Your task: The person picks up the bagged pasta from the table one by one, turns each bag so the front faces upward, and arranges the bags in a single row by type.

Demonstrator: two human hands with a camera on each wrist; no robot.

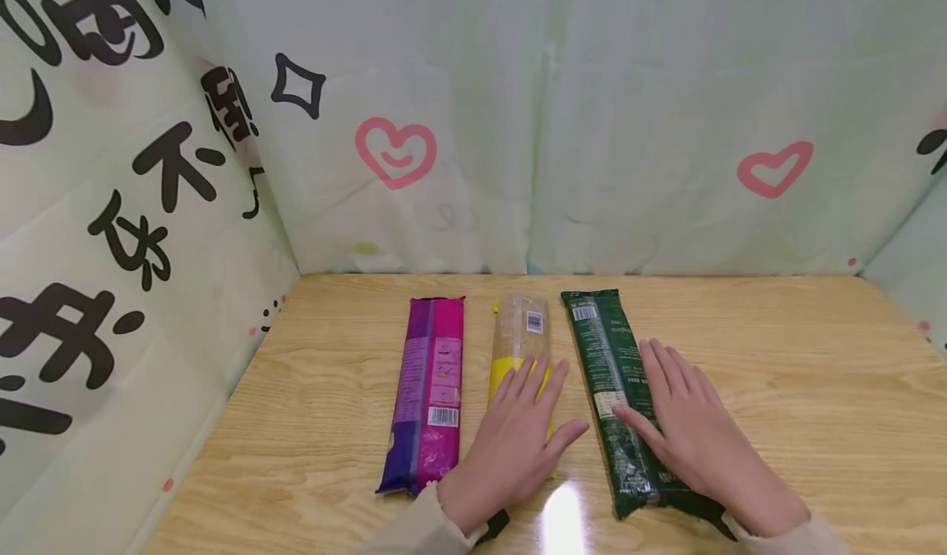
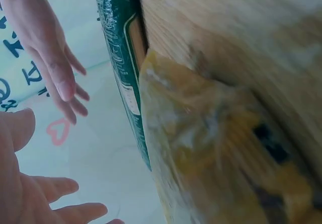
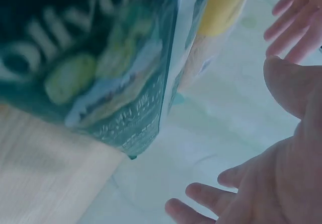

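Three long packets lie side by side on the wooden table. My left hand [image 1: 512, 444], fingers spread, is over the yellow and clear packet [image 1: 520, 325] and hides its lower half. In the left wrist view, a gap shows between this hand and the crinkled yellow packet [image 2: 201, 138], which has pale sticks inside. My right hand [image 1: 699, 440] is flat over the right side of the dark green packet [image 1: 602, 358]. The right wrist view shows the green packet's printed front [image 3: 100, 68] apart from the palm. A purple and pink packet [image 1: 429, 390] lies left of my left hand.
The light wood table [image 1: 318, 423] meets a pale cloth backdrop [image 1: 629, 127] with printed hearts at its far edge. Another cloth wall [image 1: 111, 251] with large black characters rises along the left side. Glare [image 1: 562, 522] shines on the table near the front.
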